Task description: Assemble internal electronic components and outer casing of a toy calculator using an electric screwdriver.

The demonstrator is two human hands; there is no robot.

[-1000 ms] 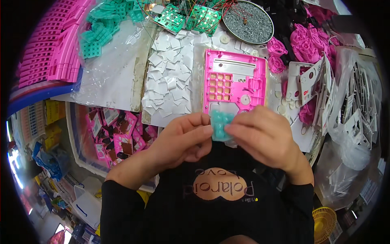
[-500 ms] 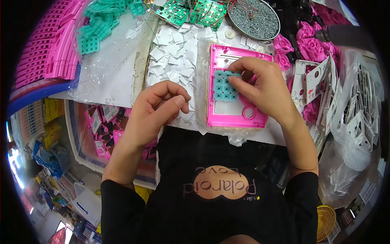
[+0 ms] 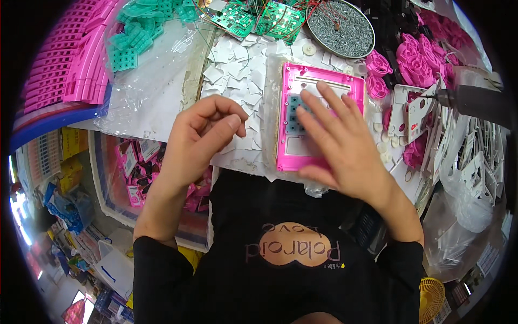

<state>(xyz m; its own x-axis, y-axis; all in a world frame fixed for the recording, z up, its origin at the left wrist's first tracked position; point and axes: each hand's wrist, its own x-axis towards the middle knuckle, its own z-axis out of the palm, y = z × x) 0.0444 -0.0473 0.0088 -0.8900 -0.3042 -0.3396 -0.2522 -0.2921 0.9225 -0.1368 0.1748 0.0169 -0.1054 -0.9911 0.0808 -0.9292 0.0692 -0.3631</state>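
At your far left sit the stacked pink frames, and beside them a clear bag of teal rubber pads; neither is in your way. Your left hand hovers over the heap of small white squares, thumb and forefinger pinched together; whether a square sits between them, you cannot tell. Next comes the pink case, lying flat just in front of you. A teal keypad already rests in its opening, so that part looks done, and your right hand lies flat over it with fingers spread, pressing rather than gripping. By the look of it, the case is otherwise bare, so most of the assembly is probably left. Behind the case lie green circuit boards and a round tray of screws. Further right are pink wheels, white parts and plastic bags, crowding that edge closely. A dark tool pokes in from the right.
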